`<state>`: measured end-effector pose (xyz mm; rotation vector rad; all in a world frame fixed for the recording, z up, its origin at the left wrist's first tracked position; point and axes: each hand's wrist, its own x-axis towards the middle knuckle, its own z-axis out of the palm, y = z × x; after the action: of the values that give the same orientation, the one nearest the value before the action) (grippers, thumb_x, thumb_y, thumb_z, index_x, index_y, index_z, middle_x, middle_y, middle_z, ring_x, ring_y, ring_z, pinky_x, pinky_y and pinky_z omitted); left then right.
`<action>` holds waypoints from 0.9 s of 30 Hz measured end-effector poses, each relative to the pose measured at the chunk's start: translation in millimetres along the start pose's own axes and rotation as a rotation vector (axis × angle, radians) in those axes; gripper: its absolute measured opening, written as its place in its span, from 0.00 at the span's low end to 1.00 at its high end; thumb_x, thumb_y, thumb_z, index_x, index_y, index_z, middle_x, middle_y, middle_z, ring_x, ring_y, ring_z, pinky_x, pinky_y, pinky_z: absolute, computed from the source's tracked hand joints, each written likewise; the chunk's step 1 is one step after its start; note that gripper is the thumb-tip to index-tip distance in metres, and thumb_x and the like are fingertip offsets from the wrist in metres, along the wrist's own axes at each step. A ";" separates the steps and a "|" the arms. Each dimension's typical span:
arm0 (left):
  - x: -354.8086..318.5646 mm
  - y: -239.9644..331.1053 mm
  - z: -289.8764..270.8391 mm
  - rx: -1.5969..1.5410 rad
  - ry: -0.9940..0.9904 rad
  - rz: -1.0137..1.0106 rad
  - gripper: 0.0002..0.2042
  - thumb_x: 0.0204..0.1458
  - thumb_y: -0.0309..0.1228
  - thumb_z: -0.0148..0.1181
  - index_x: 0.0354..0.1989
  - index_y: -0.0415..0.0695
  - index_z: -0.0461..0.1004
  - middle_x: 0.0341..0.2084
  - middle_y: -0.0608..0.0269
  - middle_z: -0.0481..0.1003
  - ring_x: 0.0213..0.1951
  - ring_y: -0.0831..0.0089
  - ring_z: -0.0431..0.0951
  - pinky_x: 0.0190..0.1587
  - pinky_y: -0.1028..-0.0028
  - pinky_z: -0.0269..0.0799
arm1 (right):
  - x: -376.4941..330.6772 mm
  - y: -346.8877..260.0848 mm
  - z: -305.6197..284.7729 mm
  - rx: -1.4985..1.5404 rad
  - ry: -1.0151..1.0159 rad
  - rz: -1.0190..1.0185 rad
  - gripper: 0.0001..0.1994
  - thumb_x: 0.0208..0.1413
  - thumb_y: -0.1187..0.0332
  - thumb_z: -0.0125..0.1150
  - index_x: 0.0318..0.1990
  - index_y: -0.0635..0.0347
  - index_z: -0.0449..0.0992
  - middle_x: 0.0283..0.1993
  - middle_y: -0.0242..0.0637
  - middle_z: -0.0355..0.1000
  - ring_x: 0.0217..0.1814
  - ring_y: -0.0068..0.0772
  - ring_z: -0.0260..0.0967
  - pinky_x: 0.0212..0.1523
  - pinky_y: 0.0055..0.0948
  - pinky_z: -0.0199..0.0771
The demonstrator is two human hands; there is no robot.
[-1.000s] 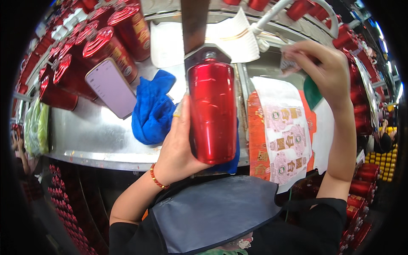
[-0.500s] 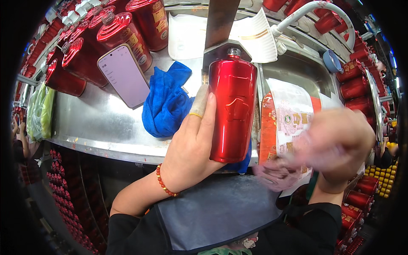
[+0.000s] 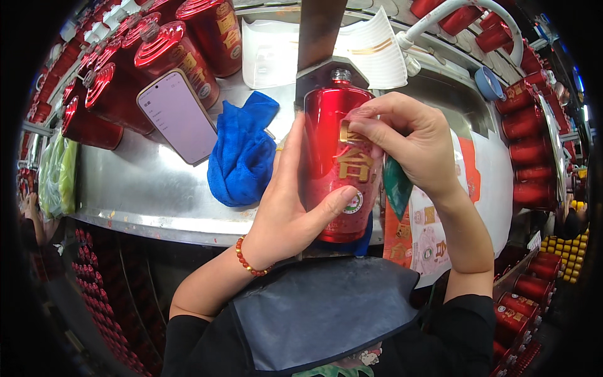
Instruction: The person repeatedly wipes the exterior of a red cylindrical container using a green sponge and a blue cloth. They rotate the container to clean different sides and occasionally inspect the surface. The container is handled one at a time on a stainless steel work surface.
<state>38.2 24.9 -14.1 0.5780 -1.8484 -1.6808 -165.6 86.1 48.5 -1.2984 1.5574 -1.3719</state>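
Note:
A glossy red bottle (image 3: 321,141) with a clear neck lies tilted against a dark metal holder, its neck away from me. My left hand (image 3: 281,201) grips its left side, thumb pressing on a thin transparent label sheet (image 3: 361,182) with gold characters and a round green-white mark. With thumb and fingers pinched, my right hand (image 3: 414,135) holds the upper part of that label sheet at the bottle's right shoulder. A pointed green flat piece (image 3: 397,188) shows below my right hand; whether that hand also holds it is unclear.
A blue cloth (image 3: 242,154) and a phone (image 3: 178,116) lie on the metal worktop (image 3: 132,182), left of the bottle. Red bottles (image 3: 179,56) crowd the back left. Printed label sheets (image 3: 430,235) lie at right, before a sink (image 3: 468,103) with a white curved pipe (image 3: 452,12).
My right hand has come left from above the sheets with a label sheet, which now lies over the bottle's front right. My left thumb has swung across onto the label.

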 end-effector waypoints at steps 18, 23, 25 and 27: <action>-8.7 0.6 2.1 -0.139 -0.029 -0.044 0.47 0.61 0.31 0.65 0.78 0.33 0.35 0.73 0.41 0.52 0.74 0.56 0.56 0.74 0.61 0.51 | 2.8 11.6 -1.7 -0.072 0.004 -0.144 0.06 0.58 0.80 0.68 0.42 0.65 0.83 0.39 0.33 0.79 0.41 0.19 0.77 0.40 0.19 0.76; -8.0 4.0 -6.3 -0.081 0.038 0.033 0.43 0.62 0.29 0.63 0.79 0.36 0.40 0.76 0.45 0.50 0.76 0.58 0.52 0.75 0.59 0.50 | -4.9 2.4 -10.7 0.124 -0.034 -0.132 0.04 0.59 0.77 0.68 0.40 0.66 0.84 0.38 0.34 0.81 0.40 0.20 0.80 0.40 0.19 0.78; -8.6 6.0 -15.3 0.017 0.070 0.103 0.41 0.62 0.30 0.62 0.78 0.36 0.42 0.77 0.47 0.49 0.77 0.57 0.50 0.75 0.58 0.48 | -15.6 -11.3 -21.9 0.120 -0.089 -0.110 0.04 0.59 0.79 0.67 0.41 0.68 0.83 0.39 0.39 0.82 0.40 0.22 0.80 0.44 0.21 0.81; -7.9 13.5 -20.5 0.050 0.086 0.141 0.40 0.62 0.32 0.61 0.78 0.36 0.45 0.77 0.49 0.48 0.78 0.58 0.48 0.76 0.57 0.45 | -24.0 -14.2 -34.1 0.200 -0.027 -0.088 0.04 0.60 0.79 0.67 0.41 0.69 0.83 0.39 0.39 0.83 0.39 0.21 0.80 0.43 0.20 0.80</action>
<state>58.5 16.4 -0.7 0.5200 -1.8297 -1.4990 -187.5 119.7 66.7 -1.2689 1.3215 -1.5163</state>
